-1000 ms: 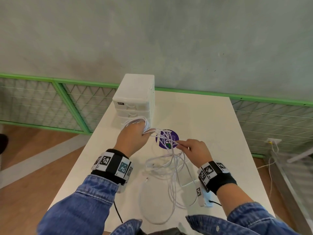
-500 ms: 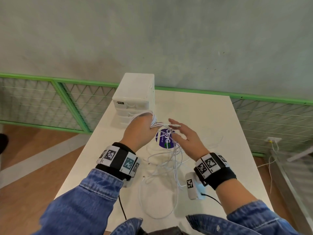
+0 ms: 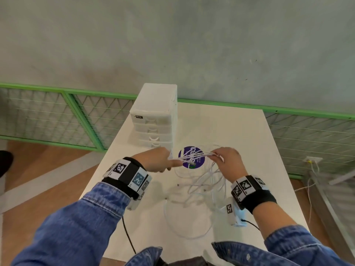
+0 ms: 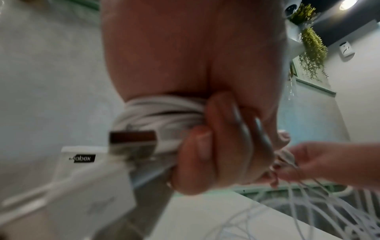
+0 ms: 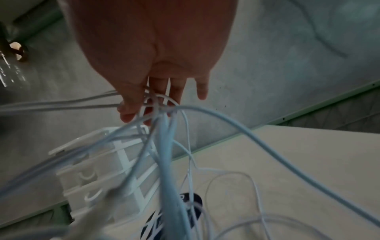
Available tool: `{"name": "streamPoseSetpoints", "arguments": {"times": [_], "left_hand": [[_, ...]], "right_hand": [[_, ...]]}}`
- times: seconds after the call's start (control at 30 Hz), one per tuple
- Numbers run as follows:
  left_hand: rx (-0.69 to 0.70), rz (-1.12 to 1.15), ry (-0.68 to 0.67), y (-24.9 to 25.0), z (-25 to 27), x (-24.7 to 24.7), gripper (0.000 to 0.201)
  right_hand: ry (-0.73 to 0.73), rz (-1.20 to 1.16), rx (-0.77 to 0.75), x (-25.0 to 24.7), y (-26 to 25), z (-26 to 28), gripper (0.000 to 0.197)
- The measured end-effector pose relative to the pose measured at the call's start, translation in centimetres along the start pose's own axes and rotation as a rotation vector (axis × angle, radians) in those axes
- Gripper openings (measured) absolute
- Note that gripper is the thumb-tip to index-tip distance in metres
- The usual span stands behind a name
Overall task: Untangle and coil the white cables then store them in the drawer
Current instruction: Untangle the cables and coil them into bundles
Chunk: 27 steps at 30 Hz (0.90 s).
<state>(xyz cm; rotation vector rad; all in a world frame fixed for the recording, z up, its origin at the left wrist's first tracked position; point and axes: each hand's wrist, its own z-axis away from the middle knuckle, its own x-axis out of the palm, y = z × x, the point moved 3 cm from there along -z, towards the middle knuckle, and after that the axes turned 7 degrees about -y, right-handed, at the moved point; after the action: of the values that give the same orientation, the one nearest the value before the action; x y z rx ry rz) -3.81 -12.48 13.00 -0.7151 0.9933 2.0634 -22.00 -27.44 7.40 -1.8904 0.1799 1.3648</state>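
My left hand (image 3: 159,160) holds a bundle of coiled white cable (image 4: 156,113) wound round its fingers, just in front of the white drawer unit (image 3: 155,116). Strands run taut from it across to my right hand (image 3: 226,160), which pinches a knot of white cables (image 5: 162,110) above the table. From the right hand several tangled white cables (image 3: 203,181) hang down and spread in loops on the white table (image 3: 240,131). All drawers of the unit look shut.
A round purple sticker (image 3: 192,157) lies on the table under the stretched strands. A green-framed mesh fence (image 3: 57,116) runs behind the table against a grey wall. A socket with a cable (image 3: 313,160) sits low at the right. Wooden floor lies left.
My right hand has moved right and lifted, pulling strands taut away from the left hand. The left hand has dropped back slightly from the drawer unit. More of the tangle is raised off the table.
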Motion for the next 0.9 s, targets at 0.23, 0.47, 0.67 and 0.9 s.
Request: {"name": "streamPoseSetpoints", "arguments": {"times": [0.23, 0.47, 0.67, 0.9], "left_hand": [[0.072, 0.227, -0.093, 2.1, 0.8, 1.2, 0.054], [0.126, 0.146, 0.216, 2.7, 0.4, -0.5, 0.046], [0.128, 0.220, 0.265, 3.6, -0.2, 0.0, 0.048], [0.102, 0.466, 0.076, 3.9, 0.4, 0.9, 0.050]], "right_hand": [[-0.152, 0.270, 0.098, 0.1, 0.4, -0.6, 0.032], [-0.292, -0.377, -0.086, -1.3, -3.8, 0.0, 0.063], [-0.302, -0.327, -0.186, 0.4, -7.0, -0.1, 0.023], [-0.011, -0.171, -0.415, -0.4, -5.5, -0.7, 0.038]]}}
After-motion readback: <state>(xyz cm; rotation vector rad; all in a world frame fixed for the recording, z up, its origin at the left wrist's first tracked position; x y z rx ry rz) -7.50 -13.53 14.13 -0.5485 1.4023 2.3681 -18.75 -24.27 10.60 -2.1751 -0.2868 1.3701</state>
